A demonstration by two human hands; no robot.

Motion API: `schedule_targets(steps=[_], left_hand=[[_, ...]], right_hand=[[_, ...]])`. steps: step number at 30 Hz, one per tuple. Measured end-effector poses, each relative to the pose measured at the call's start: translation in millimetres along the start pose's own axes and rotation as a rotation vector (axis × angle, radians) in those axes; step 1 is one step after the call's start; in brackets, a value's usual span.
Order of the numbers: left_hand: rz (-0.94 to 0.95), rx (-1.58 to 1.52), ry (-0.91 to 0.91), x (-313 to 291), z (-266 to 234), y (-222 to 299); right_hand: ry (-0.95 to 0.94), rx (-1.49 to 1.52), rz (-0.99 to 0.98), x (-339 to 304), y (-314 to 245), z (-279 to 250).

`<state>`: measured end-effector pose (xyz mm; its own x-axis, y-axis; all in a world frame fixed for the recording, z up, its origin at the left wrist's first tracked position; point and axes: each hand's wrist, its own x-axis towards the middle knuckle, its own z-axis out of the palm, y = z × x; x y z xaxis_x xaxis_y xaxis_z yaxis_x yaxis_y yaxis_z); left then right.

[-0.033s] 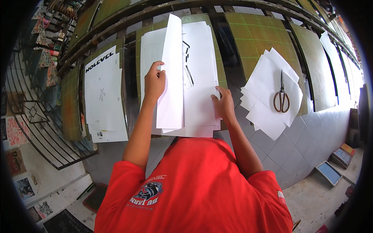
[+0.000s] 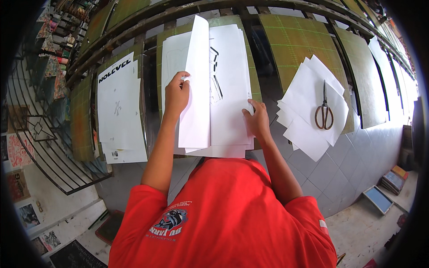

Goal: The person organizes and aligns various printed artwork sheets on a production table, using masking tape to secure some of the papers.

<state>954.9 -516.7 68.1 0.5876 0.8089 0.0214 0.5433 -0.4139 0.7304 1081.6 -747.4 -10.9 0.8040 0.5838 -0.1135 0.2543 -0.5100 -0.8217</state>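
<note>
My left hand (image 2: pixel 178 94) is closed on the edge of a white paper sheet (image 2: pixel 196 89), which is lifted and folded over toward the left. Beneath it lies a stack of white paper sheets (image 2: pixel 230 125) with black line drawings, resting on a greenish board (image 2: pixel 223 20). At the stack's right edge, my right hand (image 2: pixel 258 119) has its thumb and fingers on the paper, apparently gripping the margin. Part of the drawing is hidden under the turned sheet.
To the left, printed sheets (image 2: pixel 118 129) lie on another board. On the right, dark-handled scissors (image 2: pixel 324 111) rest on a fanned pile of white paper (image 2: pixel 308 120). More green boards (image 2: pixel 292 40) stand in a row with gaps between them. A curved black metal rack (image 2: pixel 49 165) is at far left.
My left hand and the turned sheet have shifted very slightly to the left. My right hand stays almost in place at the stack's edge.
</note>
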Motion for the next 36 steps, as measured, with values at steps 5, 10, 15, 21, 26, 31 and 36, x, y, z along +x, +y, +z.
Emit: schedule_targets(steps=[5,10,15,21,26,31,36], left_hand=[[0.067,0.049,-0.084,2.8,-6.6,-6.2],[0.040,0.006,-0.239,-1.1,25.1,-0.7],[-0.041,-0.118,-0.372,4.3,54.1,4.4],[-0.054,-0.115,-0.339,9.4,50.8,-7.3],[-0.099,-0.351,-0.275,14.1,16.1,-23.2],[-0.161,-0.254,-0.180,16.7,-57.4,-20.8],[-0.184,-0.230,-0.131,9.0,-71.5,-14.2]], right_hand=[[0.049,0.102,-0.005,-9.2,-3.6,15.7],[0.023,-0.104,-0.143,-16.5,-28.4,15.4],[-0.257,0.296,-0.245,-20.8,-49.9,21.6],[-0.257,0.146,-0.363,-32.0,-64.6,34.7],[-0.205,0.162,-0.350,-43.2,-68.8,32.6],[0.045,-0.019,-0.155,-31.1,-11.9,18.4],[-0.072,0.274,0.175,-21.2,-6.2,-1.8]])
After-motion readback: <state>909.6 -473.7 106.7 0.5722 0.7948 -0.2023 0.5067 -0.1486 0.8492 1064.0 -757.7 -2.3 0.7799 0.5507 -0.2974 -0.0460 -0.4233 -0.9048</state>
